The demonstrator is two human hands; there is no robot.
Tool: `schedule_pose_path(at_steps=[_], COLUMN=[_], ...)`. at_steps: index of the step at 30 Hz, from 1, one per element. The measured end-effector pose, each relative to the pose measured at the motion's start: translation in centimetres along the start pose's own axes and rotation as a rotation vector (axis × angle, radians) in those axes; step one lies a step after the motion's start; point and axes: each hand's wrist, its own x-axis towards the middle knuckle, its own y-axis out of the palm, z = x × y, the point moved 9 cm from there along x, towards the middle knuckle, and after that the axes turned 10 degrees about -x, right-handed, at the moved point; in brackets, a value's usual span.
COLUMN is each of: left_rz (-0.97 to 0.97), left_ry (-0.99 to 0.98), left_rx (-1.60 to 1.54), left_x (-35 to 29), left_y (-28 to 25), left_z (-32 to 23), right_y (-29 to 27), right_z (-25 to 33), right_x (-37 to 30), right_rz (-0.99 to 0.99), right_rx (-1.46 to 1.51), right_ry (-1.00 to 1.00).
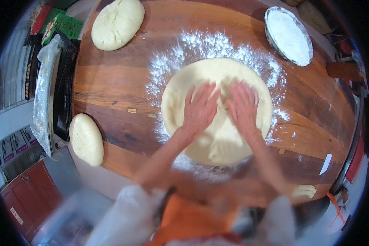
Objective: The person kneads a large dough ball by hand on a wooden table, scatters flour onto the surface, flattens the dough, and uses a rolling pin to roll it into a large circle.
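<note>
A large, pale dough disc (pixel 219 133) lies in front of me, near the middle of my wooden desk (pixel 119 78). My left fingers (pixel 201 93) and right fingers (pixel 242 91) rest palm-down on its upper half, side by side and slightly apart. They are loosely spread and blurred, gripping nothing that I can see. I judge the pressing to be partly done: the disc is broad and roughly round, but its surface is dented and uneven, so some evening-out seems left.

Scattered flour (pixel 211 44) rings the disc, thickest beyond its far edge. Two more rounds look thicker and unworked: one dough lump (pixel 118 24) at the far left, another dough round (pixel 86 139) at the near-left edge. At the far right stands a bowl (pixel 273 41) of white powder; nearer, a flat white piece (pixel 326 164) lies by the right edge.
</note>
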Motion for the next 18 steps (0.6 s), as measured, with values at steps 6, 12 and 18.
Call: schedule_pose_path(at_steps=[6,12,18], left_rz=[-0.016,0.062,0.166], left_ry=[0.123,0.121,-0.039], left_rx=[0.066,0.129,0.162], left_x=[6.4,7.5,-0.9], left_y=[1.3,2.1,0.7], left_z=[2.8,3.8,4.3], right_y=[3.7,5.5,2.5], right_z=[-1.4,-2.7,-1.5], right_x=[5.7,6.0,-2.0], right_rz=[0.12,0.265,0.344], right_rx=[-0.23,-0.175,-0.225], right_ry=[-0.069,-0.063,0.004])
